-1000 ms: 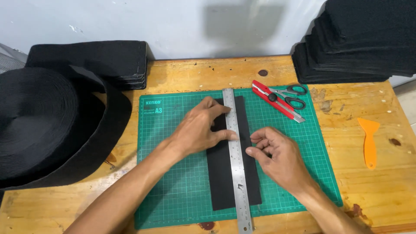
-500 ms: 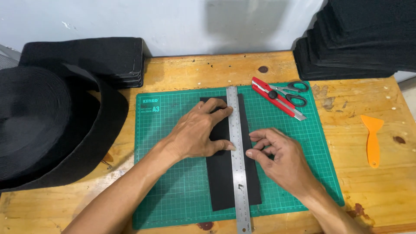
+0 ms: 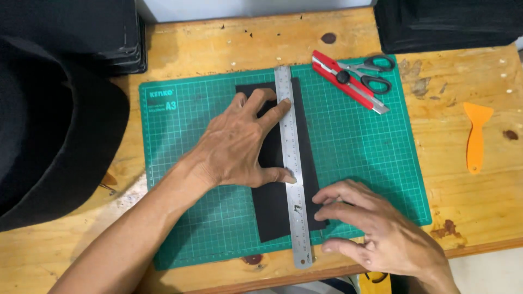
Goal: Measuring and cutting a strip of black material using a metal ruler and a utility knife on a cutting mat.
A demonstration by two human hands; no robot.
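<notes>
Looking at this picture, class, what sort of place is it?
Probably a craft or cutting workbench: a green cutting mat on a wooden table, a steel ruler across a black strip, and a red utility knife.

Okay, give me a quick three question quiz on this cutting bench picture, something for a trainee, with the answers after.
1. True or false: the left hand presses on the long steel ruler.
2. Which lies under that ruler? A) black rectangular strip B) orange plastic scraper C) grey-handled scissors
3. What does the right hand touch on the green gridded cutting mat?

Key: 1 true; 2 A; 3 the strip's lower right edge, beside the ruler.
</notes>
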